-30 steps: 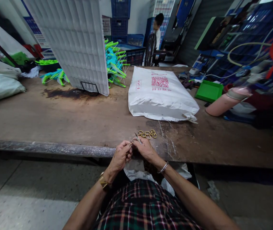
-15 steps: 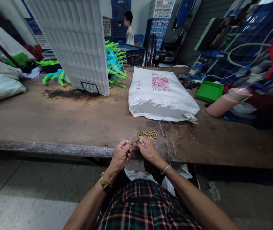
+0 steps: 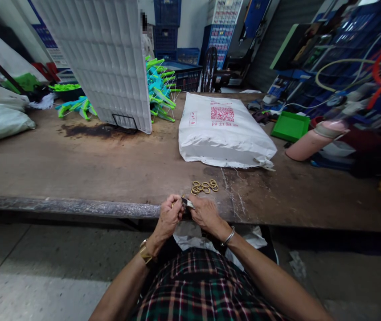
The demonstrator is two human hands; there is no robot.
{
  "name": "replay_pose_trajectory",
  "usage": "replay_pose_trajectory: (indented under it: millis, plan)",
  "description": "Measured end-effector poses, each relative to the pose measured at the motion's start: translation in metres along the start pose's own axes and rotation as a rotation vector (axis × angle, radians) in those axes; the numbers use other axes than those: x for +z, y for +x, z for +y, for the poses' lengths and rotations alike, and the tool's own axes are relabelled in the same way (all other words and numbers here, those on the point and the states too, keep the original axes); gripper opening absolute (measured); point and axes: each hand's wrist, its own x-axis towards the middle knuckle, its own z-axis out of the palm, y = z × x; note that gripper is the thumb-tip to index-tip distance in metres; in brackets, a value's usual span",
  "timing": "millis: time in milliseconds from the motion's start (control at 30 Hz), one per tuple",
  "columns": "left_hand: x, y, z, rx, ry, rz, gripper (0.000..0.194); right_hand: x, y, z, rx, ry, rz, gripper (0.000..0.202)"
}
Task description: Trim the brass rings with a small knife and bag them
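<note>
2 bare hands meet over the near edge of the table, their fingertips close together. The left hand (image 3: 170, 215) is curled tight, pinching a small piece (image 3: 173, 205) of brass-coloured metal; its fingers hide most of it, so I cannot tell its full shape. The right hand (image 3: 206, 214) grips a small tool (image 3: 189, 203) between thumb and fingers, the dark end pointing at the left fingertips. That hold probably lets the left hand steady the piece while the right guides the tool with fine control.

The brass rings (image 3: 205, 186) lie in a loose cluster on the table (image 3: 126, 169), just beyond the right hand, most likely so they can be reached without stretching. Some overlap or touch. Past them, the white bag (image 3: 225, 133) lies flat, its print facing up, well back from the fingers.

To the left, a ribbed panel (image 3: 110, 67) stands tilted by a wire stand (image 3: 124, 121), which presumably props it. The bottle (image 3: 313, 141) and green tray (image 3: 290, 126) sit off to the right, away from the hands.
</note>
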Motion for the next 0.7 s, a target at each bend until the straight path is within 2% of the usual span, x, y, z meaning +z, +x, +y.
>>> replay_pose_trajectory:
  millis: [167, 267, 367, 533, 700]
  plan:
    - [-0.001, -0.006, 0.002, 0.012, -0.012, -0.040, 0.040, -0.004, 0.003, -0.003, 0.067, -0.086, -0.037, 0.024]
    - [0.000, -0.016, 0.010, 0.004, -0.039, -0.136, 0.036, -0.010, 0.011, 0.009, 0.158, -0.122, -0.006, 0.024]
    - [0.003, -0.021, 0.016, -0.046, -0.164, -0.204, 0.034, -0.018, 0.022, 0.028, 0.238, -0.156, 0.071, 0.023]
    - [0.000, -0.014, 0.016, -0.099, -0.340, -0.130, 0.036, -0.023, 0.042, 0.045, 0.233, -0.174, 0.143, 0.024]
    - [-0.008, -0.010, 0.014, -0.133, -0.441, -0.127, 0.029, -0.020, 0.055, 0.040, 0.240, -0.184, 0.091, 0.032]
